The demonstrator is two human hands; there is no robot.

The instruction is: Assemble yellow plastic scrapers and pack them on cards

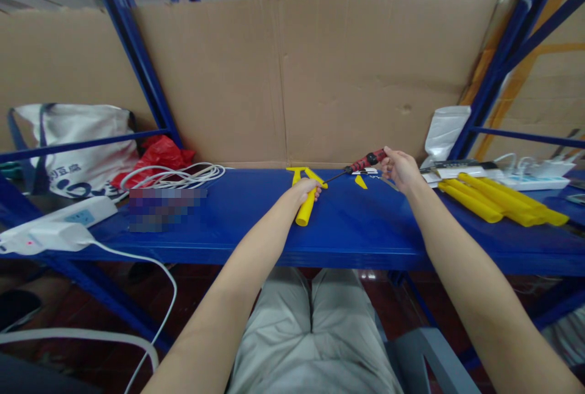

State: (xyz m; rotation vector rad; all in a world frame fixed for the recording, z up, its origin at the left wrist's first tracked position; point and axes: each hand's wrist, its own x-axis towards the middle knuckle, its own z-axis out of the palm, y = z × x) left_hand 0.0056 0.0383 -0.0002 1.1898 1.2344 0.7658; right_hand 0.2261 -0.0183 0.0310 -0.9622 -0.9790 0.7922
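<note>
My left hand [307, 192] is closed around a yellow plastic handle [304, 216] on the blue shelf; a flat T-shaped yellow end and a slanted yellow piece stick out beyond the fingers. In my right hand [398, 167] is a screwdriver [365, 161] with a red and black grip, pinched at its back end. Its dark shaft points left and down, and the tip meets the yellow part beside my left hand. Whether the tip sits in a screw is too small to tell. A small yellow piece [361, 182] lies just below the screwdriver.
Several yellow tubes [498, 199] lie at the right, near a white power strip [534, 182]. At the left are a coiled white cable [183, 176], a red bag [159, 153], a white tote [86, 144] and another power strip [59, 226]. Cardboard [365, 77] walls the back.
</note>
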